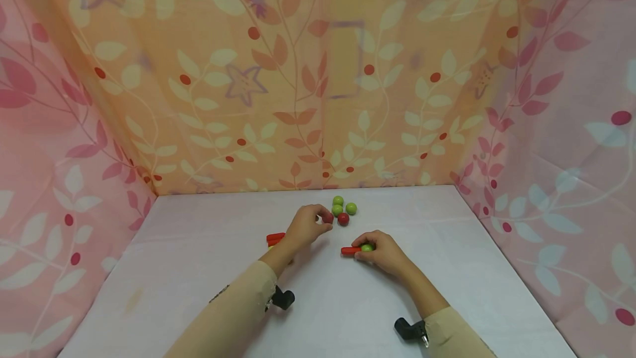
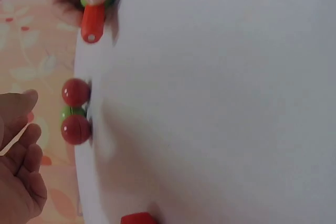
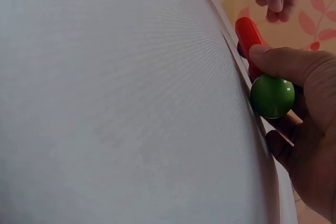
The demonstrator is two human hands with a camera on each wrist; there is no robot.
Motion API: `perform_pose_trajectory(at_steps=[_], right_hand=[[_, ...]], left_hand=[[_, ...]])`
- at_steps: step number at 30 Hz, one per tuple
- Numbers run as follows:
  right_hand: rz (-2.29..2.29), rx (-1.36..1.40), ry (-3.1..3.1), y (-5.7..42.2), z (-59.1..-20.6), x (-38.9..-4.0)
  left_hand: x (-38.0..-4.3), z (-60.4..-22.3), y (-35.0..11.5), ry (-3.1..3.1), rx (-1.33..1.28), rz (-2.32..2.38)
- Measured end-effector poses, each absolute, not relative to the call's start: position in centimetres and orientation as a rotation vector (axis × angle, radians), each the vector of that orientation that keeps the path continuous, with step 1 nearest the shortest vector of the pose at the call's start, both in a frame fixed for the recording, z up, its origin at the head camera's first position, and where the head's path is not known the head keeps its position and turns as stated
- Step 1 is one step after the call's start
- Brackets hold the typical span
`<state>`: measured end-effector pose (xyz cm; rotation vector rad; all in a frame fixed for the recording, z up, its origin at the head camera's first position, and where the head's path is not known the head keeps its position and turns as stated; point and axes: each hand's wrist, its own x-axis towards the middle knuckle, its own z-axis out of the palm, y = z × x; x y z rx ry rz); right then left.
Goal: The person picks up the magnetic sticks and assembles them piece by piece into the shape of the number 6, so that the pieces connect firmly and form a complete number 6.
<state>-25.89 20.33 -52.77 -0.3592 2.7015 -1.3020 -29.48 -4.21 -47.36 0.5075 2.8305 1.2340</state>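
Observation:
My right hand [image 1: 385, 253] grips a red stick [image 1: 350, 251] with a green ball [image 1: 367, 247] at its near end. In the right wrist view the thumb lies along the stick [image 3: 249, 35], beside the green ball [image 3: 272, 96]. Whether stick and ball are joined, I cannot tell. My left hand [image 1: 305, 225] is close to a red ball [image 1: 328, 218], its fingers loosely bent. The left wrist view shows a gap between this hand [image 2: 18, 161] and the two red balls [image 2: 76, 93]. Green balls [image 1: 351, 208] lie just behind them.
Red pieces [image 1: 275, 238] lie on the white table [image 1: 199, 269], partly hidden by the left forearm, with something yellow under them. A patterned cloth [image 1: 298, 98] hangs behind the table and along both sides. Small black devices [image 1: 284, 298] are strapped at the wrists.

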Motion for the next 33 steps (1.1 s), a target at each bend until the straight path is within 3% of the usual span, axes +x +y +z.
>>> perform_pose_trajectory(at_steps=[14, 33], right_hand=[[-1.28, -0.374, 2.697, 20.3, -53.0, -25.7], [-1.29, -0.344, 2.706, 20.3, -52.6, -25.7]], left_hand=[[-33.4, -49.4, -4.7, 2.702, 0.307, 1.329], [-33.0, -50.5, -4.0, 2.639, 0.219, 1.401]])
